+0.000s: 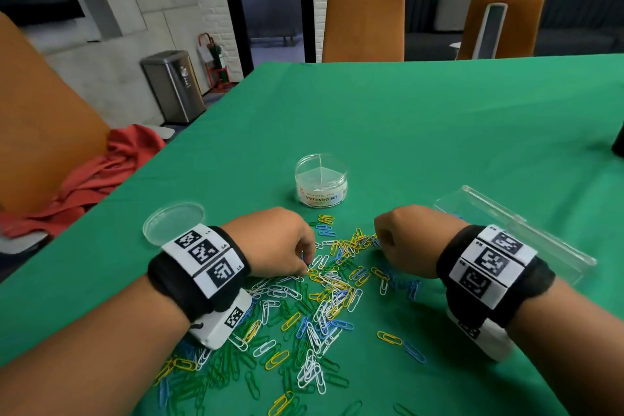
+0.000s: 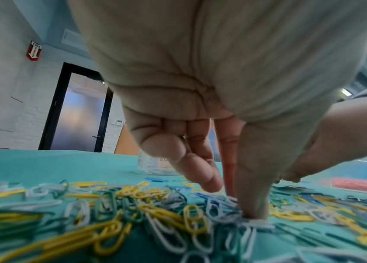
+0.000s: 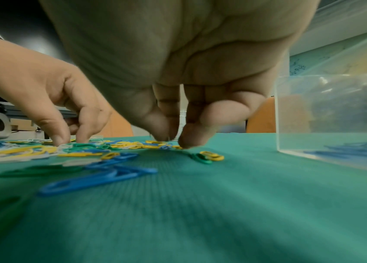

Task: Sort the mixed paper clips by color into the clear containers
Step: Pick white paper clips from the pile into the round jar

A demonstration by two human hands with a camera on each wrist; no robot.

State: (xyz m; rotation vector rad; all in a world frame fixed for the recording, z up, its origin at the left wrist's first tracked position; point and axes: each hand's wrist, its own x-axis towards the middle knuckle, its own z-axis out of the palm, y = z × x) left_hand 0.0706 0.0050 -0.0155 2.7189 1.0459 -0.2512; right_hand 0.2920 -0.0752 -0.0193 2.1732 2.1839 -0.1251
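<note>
Hands: left [image 1: 280,240], right [image 1: 410,240] curled, grasp unclear | glossy wire paper clips [image 1: 324,297] | clear round jar [image 1: 320,181]

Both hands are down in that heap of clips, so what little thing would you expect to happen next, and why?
Probably the right hand closes its fingertips on a blue paper clip lying under them and lifts it toward the rectangular clear box at its right, since that box already holds only blue clips.
</note>
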